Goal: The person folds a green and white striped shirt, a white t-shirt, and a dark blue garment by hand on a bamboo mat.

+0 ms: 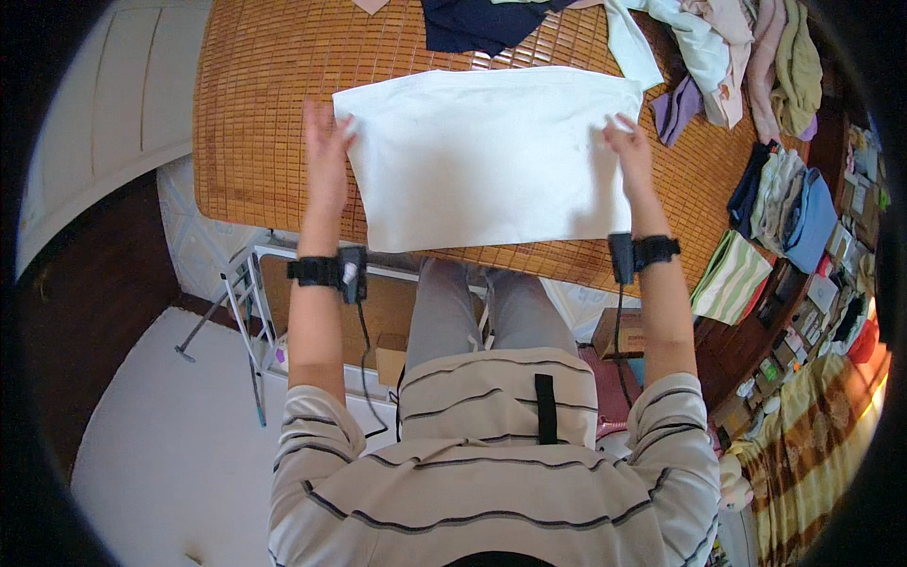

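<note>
A white cloth (489,163), seemingly a garment, lies spread flat on a bamboo mat (262,142) in front of me. My left hand (328,138) is at its upper left corner, with the fingers apart and slightly blurred; a fingertip overlaps the cloth's edge. Over the upper right part of the cloth is my right hand (629,142), its thumb and fingers bent near each other and blurred. Whether it pinches any fabric cannot be made out. Both wrists wear black straps with a small cabled device.
A dark blue garment (482,25) lies beyond the cloth. Loose clothes (716,49) are heaped at the far right, with folded clothes (786,202) and a green-striped folded cloth (732,276) nearer. A white metal frame (258,312) stands below the mat's left edge.
</note>
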`<state>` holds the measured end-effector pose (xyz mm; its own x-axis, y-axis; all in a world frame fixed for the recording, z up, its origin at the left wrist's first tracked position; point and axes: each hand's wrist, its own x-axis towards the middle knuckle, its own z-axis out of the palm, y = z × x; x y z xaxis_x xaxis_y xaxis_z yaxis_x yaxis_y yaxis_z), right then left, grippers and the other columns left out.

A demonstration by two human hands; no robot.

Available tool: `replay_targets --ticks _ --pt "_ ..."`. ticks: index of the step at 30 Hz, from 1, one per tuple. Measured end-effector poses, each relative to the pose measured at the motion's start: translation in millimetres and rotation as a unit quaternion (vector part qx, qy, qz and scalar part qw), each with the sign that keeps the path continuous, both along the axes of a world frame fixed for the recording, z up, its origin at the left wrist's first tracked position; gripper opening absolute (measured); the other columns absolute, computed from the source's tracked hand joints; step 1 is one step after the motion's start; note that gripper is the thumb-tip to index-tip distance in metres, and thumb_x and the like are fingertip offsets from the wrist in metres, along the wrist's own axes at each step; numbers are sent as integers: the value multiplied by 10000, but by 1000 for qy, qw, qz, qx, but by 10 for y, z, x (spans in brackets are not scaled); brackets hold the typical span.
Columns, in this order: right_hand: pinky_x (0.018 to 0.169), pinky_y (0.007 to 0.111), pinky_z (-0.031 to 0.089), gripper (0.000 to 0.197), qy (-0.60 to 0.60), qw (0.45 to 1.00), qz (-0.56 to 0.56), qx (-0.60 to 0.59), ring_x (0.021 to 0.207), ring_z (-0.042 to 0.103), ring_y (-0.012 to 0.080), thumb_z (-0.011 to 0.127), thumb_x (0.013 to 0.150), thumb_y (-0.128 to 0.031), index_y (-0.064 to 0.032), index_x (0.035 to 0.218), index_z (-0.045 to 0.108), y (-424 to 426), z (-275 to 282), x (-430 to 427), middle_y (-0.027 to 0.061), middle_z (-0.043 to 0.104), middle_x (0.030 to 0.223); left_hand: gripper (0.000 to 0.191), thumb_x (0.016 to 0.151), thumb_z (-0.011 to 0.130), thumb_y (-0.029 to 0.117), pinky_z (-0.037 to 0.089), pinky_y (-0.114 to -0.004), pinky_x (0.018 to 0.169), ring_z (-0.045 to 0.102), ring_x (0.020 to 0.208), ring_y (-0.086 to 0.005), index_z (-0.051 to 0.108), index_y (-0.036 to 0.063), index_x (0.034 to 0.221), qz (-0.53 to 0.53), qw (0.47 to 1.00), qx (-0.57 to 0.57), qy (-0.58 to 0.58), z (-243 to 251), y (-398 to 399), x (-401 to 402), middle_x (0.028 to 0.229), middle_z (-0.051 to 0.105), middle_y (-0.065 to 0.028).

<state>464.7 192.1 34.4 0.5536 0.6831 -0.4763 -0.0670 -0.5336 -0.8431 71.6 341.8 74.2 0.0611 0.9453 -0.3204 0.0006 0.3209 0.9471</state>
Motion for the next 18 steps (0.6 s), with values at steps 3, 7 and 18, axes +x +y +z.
replay_targets --ticks 3,7,18 --pt "737 270 451 399 -257 946 194 -48 861 580 222 633 725 -205 -10 1064 548 -295 -47 -366 138 607 888 679 781 609 268 261 -427 1006 269 1241 -359 253 132 1343 -328 903 86 262 -296 -372 -61 1371 244 -171" --pt "953 617 163 810 -342 795 389 -316 1262 136 425 696 651 -363 -239 1333 277 -479 230 -954 179 186 1383 885 653 708 341 282 -494 970 240 1237 -412 197 188 1359 -501 696 130 498 -264 -777 -40 1402 159 -151" --pt "970 637 56 848 -377 691 464 -407 1306 16 365 644 690 -159 -364 1347 148 -341 182 -745 74 35 1439 1141 474 732 573 406 -531 798 364 1133 -468 131 188 1365 -605 566 -58 556 5 -1289 213 1330 223 -274"
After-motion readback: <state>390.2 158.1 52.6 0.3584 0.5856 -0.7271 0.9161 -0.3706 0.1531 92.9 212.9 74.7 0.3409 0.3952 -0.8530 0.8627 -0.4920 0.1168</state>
